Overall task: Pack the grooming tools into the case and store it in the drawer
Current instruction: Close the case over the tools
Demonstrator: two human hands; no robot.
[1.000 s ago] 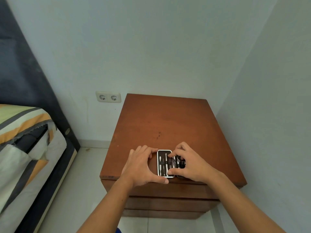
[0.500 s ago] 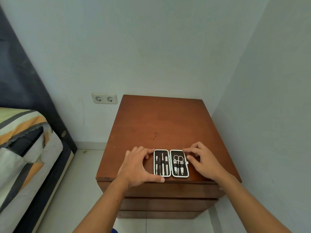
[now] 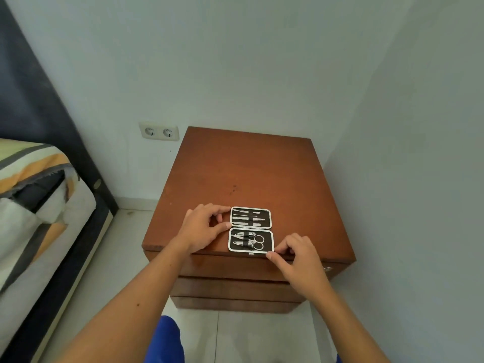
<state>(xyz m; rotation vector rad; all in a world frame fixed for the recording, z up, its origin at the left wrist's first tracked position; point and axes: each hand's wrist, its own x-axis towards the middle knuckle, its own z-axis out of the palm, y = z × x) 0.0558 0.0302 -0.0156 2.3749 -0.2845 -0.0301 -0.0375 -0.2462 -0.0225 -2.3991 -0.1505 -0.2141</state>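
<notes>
Wooden nightstand (image 3: 262,176) in a pale-walled corner carries the case (image 3: 251,229), lying open flat near its front edge. Left hand (image 3: 201,227) pinches the case's left side with thumb and fingers; right hand (image 3: 296,255) pinches the near right corner. Between them, the far half holds three slim tools (image 3: 248,218); the near half holds clippers and scissors (image 3: 258,242).

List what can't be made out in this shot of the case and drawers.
- Tools in the case, head view: too small to identify each one.
- Drawers, head view: only the fronts show, foreshortened; the contents are hidden and no handles can be made out.
- Left hand palm: turned down, so anything under it is hidden.
- Clasp at the case's near edge: too small, partly behind the right hand's fingers.
</notes>
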